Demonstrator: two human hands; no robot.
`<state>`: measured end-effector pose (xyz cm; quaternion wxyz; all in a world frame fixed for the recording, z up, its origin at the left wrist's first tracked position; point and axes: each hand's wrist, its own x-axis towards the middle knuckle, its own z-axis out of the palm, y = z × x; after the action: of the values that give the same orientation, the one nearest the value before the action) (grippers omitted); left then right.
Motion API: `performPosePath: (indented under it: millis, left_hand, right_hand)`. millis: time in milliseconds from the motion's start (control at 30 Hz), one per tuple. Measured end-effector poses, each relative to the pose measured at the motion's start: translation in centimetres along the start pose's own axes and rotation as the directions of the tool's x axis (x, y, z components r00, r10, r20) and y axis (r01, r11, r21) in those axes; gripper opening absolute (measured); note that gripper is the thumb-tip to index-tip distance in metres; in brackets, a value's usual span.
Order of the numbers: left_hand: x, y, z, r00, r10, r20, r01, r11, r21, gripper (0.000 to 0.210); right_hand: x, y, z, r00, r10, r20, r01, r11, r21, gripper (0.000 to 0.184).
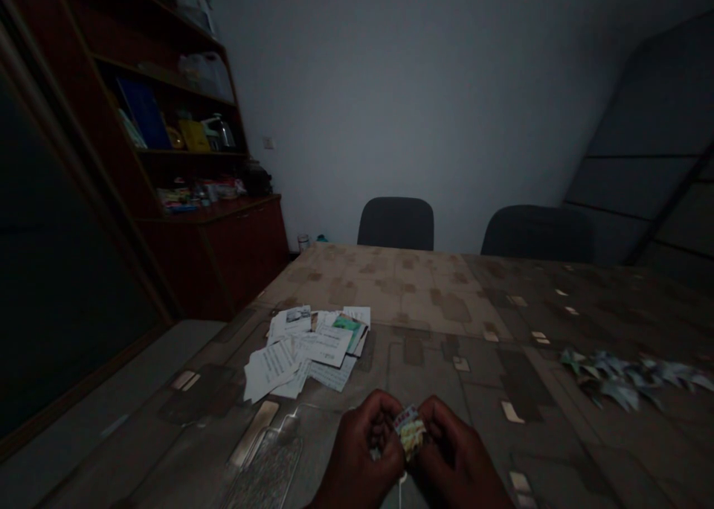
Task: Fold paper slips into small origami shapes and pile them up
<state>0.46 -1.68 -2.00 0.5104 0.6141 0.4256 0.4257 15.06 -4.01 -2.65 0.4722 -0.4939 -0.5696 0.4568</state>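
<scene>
Between my two hands, low in the head view, is a small folded piece of printed paper (411, 433) with yellow and grey-white print. My left hand (365, 449) pinches its left side between thumb and curled fingers. On the other side my right hand (454, 449) grips the paper's right edge, fingers bent inward. Both hands are just above the patterned tablecloth (413, 353). Ahead and to the left lies a loose pile of cut printed paper pieces (329, 345), mostly white, one with a green picture.
Several folded paper shapes (625, 379) form a cluster at the right of the table. Two dark chairs, one at the middle (396, 222) and one at the right (535, 232), stand behind the far edge. A wooden cabinet (223, 248) with loaded shelves is at the left.
</scene>
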Motion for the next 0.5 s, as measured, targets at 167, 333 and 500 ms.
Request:
performPosePath:
  millis: [167, 333, 500]
  left_hand:
    - [0.0, 0.4, 0.0, 0.999, -0.031, 0.032, 0.033, 0.996, -0.082, 0.007]
    - [0.1, 1.0, 0.0, 0.999, -0.02, 0.027, 0.019, 1.0, 0.004, 0.007]
    - [0.2, 1.0, 0.1, 0.999, -0.011, 0.047, 0.002, 0.985, 0.174, 0.016]
  right_hand:
    - [-0.2, -0.5, 0.0, 0.999, -0.034, -0.024, 0.031, 0.993, -0.112, 0.017]
    - [-0.8, -0.9, 0.0, 0.986, -0.138, -0.094, 0.106, 0.951, -0.29, 0.008]
    - [-0.7, -0.5, -0.7, 0.926, -0.376, -0.024, 0.314, 0.806, -0.502, 0.014]
